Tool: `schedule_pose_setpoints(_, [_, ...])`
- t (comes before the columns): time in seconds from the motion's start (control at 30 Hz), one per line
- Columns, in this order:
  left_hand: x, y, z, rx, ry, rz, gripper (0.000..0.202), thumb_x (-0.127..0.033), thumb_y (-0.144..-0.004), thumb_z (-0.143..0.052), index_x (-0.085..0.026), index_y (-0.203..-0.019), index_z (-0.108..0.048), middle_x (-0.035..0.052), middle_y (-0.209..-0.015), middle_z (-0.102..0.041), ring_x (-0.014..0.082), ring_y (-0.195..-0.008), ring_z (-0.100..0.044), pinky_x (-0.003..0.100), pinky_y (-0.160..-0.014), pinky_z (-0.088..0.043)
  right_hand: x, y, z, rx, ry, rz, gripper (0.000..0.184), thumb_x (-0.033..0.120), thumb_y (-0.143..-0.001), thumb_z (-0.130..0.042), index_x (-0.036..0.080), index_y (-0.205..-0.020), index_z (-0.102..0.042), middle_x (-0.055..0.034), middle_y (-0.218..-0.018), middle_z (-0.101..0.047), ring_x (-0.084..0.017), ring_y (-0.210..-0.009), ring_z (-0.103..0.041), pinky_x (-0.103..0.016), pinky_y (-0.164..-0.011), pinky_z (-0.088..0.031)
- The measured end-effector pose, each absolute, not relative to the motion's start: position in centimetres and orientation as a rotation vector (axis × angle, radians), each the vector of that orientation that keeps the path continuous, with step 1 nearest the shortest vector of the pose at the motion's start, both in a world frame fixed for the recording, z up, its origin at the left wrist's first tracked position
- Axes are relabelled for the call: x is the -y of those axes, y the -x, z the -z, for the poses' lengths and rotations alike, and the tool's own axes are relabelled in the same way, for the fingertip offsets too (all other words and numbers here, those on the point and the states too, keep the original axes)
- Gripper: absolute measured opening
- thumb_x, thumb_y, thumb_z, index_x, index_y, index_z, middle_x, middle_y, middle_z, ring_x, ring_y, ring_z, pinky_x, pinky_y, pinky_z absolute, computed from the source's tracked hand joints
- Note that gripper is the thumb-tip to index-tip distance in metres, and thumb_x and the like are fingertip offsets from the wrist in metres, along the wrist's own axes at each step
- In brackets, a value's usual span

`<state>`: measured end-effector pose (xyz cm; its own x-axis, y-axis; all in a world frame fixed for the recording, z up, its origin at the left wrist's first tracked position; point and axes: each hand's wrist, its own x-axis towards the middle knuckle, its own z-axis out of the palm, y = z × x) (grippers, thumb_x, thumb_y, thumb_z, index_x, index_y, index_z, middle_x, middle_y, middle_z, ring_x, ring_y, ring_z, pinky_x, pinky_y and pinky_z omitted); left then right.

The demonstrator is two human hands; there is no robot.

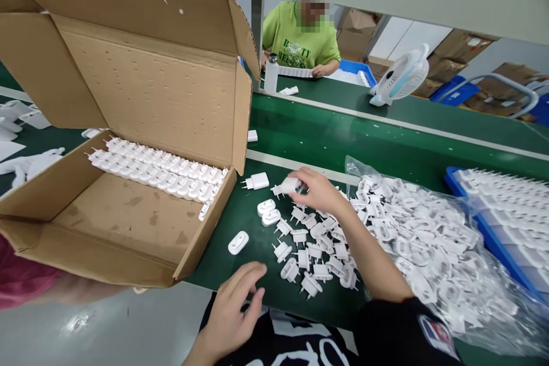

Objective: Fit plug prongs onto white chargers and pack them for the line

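- White plastic plug piece (pixel 290 185): pinched between thumb and fingertips (pixel 302 178) of the right hand (pixel 319 190). It juts out leftward past the fingertips, its long axis running roughly left to right and its pin end pointing left.
- Left hand (pixel 234 311): fingers loosely spread and slightly curled at the near edge of the green belt (pixel 343 137), holding nothing. An oval white cover (pixel 238 242) lies just beyond its fingertips.
- Loose pile of like pieces (pixel 315 251): just below and behind the right fingers, under the wrist, and to the right of the left fingers. The right hand is the nearer one.
- Clear plastic bag (pixel 433 240): full of the same parts, well to the right of the right fingers, with a blue tray (pixel 493 243) beyond it.
- Cardboard box (pixel 86 254): open, to the left of both hands. Rows of packed pieces (pixel 158 170) line its far wall, and a complete adapter (pixel 256 182) lies between the box and the pinched piece.
- Writing: a co-worker's green shirt (pixel 295 40) bears dark letters, only partly legible. The sleeve badge (pixel 437 334) and the white lettering on the black shirt cannot be read.
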<state>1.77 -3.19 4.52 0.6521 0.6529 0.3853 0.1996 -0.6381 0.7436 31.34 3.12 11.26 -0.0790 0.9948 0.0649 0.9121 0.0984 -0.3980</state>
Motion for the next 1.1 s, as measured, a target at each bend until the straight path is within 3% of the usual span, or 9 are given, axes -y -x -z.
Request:
schedule_pose_setpoints(0.17, [1.2,-6.1,-6.8,-0.584,-2.314,-0.84,0.064,-0.016,-0.087,-0.048,-0.02,-0.145,-0.022,0.0182,-0.138,-0.044,0.0223,-0.102,-0.062,0.032,-0.078,-0.057,5.2,-25.0,-13.6,2.138,1.777,-0.31,0.028,0.044,-0.077,-0.064,0.021,-0.09,-0.055,-0.0058,-0.076,-0.061,-0.023,-0.067,-0.057,-0.035,-0.06,-0.045])
schedule_pose_setpoints(0.33, [0.4,-8.0,-7.0,-0.491,-2.132,-0.876,0.046,-0.013,-0.086,-0.049,-0.022,-0.131,-0.044,0.0087,-0.119,-0.062,0.0208,-0.108,-0.061,0.033,-0.091,-0.054,7.1,-25.7,-13.2,1.924,1.72,-0.443,0.055,0.071,-0.072,-0.06,0.022,-0.097,-0.05,-0.0037,-0.074,-0.06,-0.021,-0.06,-0.056,-0.032,-0.055,-0.043])
schedule_pose_setpoints(0.4, [0.5,-7.8,-7.0,-0.549,-2.071,-0.846,0.039,-0.012,-0.086,-0.052,-0.024,-0.123,-0.05,0.0065,-0.118,-0.063,0.0193,-0.108,-0.061,0.031,-0.091,-0.053,5.8,-29.1,-13.2,1.741,1.728,-0.544,0.063,0.079,-0.077,-0.041,0.022,-0.103,-0.049,-0.0042,-0.077,-0.06,-0.019,-0.062,-0.057,-0.032,-0.055,-0.045])
schedule_pose_setpoints(0.5, [0.7,-7.3,-7.1,-0.567,-2.014,-0.821,0.038,-0.014,-0.086,-0.055,-0.025,-0.123,-0.052,0.0054,-0.118,-0.063,0.019,-0.11,-0.06,0.03,-0.093,-0.052,0.9,-34.9,-12.4,1.476,1.814,-0.44,0.057,0.061,-0.094,-0.007,0.022,-0.109,-0.045,-0.0075,-0.09,-0.061,-0.018,-0.072,-0.06,-0.031,-0.067,-0.049])
schedule_pose_setpoints(0.57, [0.7,-7.0,-7.3,-0.576,-1.962,-0.816,0.039,-0.015,-0.086,-0.057,-0.026,-0.123,-0.052,0.0048,-0.119,-0.063,0.0188,-0.11,-0.06,0.03,-0.092,-0.052,-4.0,-37.6,-11.1,1.469,1.934,-0.324,0.05,0.048,-0.098,-0.006,0.019,-0.115,-0.042,-0.0106,-0.104,-0.061,-0.018,-0.083,-0.061,-0.031,-0.077,-0.049])
schedule_pose_setpoints(0.73, [0.8,-5.5,-8.1,-0.573,-1.887,-0.88,0.041,-0.015,-0.084,-0.058,-0.027,-0.123,-0.051,0.0044,-0.116,-0.065,0.0189,-0.107,-0.062,0.027,-0.088,-0.054,-15.5,-38.4,-6.4,1.799,2.015,-0.371,0.058,0.032,-0.087,-0.053,0.01,-0.137,-0.032,-0.0176,-0.141,-0.041,-0.027,-0.127,-0.043,-0.037,-0.1,-0.04])
schedule_pose_setpoints(0.83, [1.0,-3.9,-8.7,-0.649,-1.897,-0.927,0.04,-0.015,-0.085,-0.058,-0.027,-0.122,-0.052,0.0048,-0.116,-0.066,0.0198,-0.107,-0.062,0.027,-0.088,-0.053,-19.9,-37.1,-4.5,2.01,1.973,-0.397,0.073,0.02,-0.081,-0.058,0.013,-0.145,-0.023,-0.013,-0.151,-0.027,-0.026,-0.14,-0.022,-0.04,-0.11,-0.027])
schedule_pose_setpoints(0.97, [1.4,-2.2,-9.0,-0.795,-1.887,-0.96,0.038,-0.015,-0.085,-0.056,-0.027,-0.121,-0.052,0.0039,-0.114,-0.066,0.0191,-0.106,-0.063,0.024,-0.087,-0.053,-22.8,-36.4,-4.7,2.162,2.002,-0.386,0.061,0.012,-0.082,-0.052,0.014,-0.141,-0.034,-0.0138,-0.145,-0.037,-0.026,-0.133,-0.035,-0.038,-0.105,-0.033])
schedule_pose_setpoints(1.1, [1.6,-1.2,-8.8,-0.847,-1.872,-0.995,0.038,-0.016,-0.085,-0.058,-0.026,-0.12,-0.052,0.0027,-0.114,-0.066,0.0172,-0.105,-0.063,0.021,-0.088,-0.052,-21.3,-36.7,-6.8,2.264,2.058,-0.376,0.048,0.024,-0.081,-0.059,0.017,-0.128,-0.052,-0.0138,-0.123,-0.054,-0.028,-0.103,-0.058,-0.034,-0.083,-0.045])
